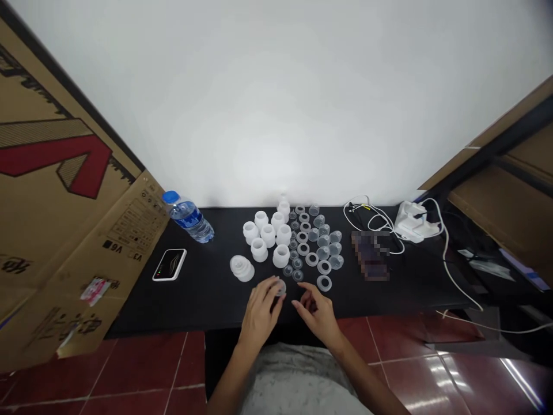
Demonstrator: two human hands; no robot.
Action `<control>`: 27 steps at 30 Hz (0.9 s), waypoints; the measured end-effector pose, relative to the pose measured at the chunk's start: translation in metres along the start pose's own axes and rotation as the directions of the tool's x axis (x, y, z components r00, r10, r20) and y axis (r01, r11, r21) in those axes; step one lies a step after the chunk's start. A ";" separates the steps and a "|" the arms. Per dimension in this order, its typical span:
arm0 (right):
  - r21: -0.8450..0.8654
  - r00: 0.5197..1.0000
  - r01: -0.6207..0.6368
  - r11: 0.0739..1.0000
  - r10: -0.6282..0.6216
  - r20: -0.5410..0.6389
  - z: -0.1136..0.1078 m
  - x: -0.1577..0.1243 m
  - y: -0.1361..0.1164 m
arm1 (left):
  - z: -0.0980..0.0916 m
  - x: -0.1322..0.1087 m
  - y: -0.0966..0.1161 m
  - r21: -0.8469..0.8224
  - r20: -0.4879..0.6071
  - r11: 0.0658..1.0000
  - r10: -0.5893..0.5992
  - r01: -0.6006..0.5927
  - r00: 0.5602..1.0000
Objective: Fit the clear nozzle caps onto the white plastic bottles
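Note:
Near the table's front edge, my left hand (261, 308) pinches a small translucent round disc (280, 287) between thumb and fingers. My right hand (317, 314) is just to the right, its thumb and forefinger apart and nothing visible between them; the other fingers curl under. Beyond the hands stand several white plastic jar-like pieces (268, 233). To their right run a column of small translucent discs (297, 263), a column of flat rings (311, 259) and a group of translucent domed caps (323, 252). Overlapping white round lids (242, 268) lie left of my left hand.
On the black table (207, 305), a water bottle (190, 218) and a white-edged device (170, 265) are at the left. A blurred-out dark object (370, 256), white cables and a white power adapter (415, 222) lie right. Cardboard (64, 230) flanks the left side; a white wall (276, 104) rises behind.

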State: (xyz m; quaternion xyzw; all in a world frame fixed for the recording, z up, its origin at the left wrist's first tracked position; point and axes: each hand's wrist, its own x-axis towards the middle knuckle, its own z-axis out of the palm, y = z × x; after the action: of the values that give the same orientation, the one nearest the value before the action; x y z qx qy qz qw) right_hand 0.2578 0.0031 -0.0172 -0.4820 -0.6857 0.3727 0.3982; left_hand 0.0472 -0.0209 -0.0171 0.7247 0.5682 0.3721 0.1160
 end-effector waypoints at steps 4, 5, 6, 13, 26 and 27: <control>0.011 0.997 0.073 0.997 -0.073 0.022 0.000 0.000 -0.003 | -0.001 -0.008 0.013 -0.093 0.112 0.988 0.130 -0.120 0.985; 0.004 0.996 0.090 0.996 -0.090 0.023 -0.001 0.000 -0.004 | 0.000 -0.009 0.016 -0.120 0.102 0.987 0.118 -0.106 0.988; 0.003 0.995 0.095 0.995 -0.095 0.019 -0.003 0.001 -0.003 | 0.000 -0.010 0.018 -0.143 0.083 0.986 0.101 -0.089 0.991; 0.199 0.995 -0.058 0.978 0.073 -0.067 -0.006 -0.003 0.004 | -0.007 0.024 0.024 -0.104 -0.262 0.995 -0.040 0.013 0.964; 0.327 0.996 -0.018 0.945 0.046 -0.079 -0.002 -0.003 0.007 | 0.006 0.081 0.019 0.090 -0.326 0.968 -0.193 0.233 0.926; 0.342 0.995 -0.028 0.939 0.059 -0.081 -0.002 -0.003 0.007 | 0.005 0.078 0.019 0.094 -0.352 0.972 -0.169 0.214 0.921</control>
State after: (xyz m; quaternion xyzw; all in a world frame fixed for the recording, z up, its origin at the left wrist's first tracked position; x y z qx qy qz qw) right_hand 0.2632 0.0026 -0.0228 -0.4374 -0.5816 0.4722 0.4974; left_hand 0.0707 0.0455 0.0223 0.5961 0.6709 0.4411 0.0040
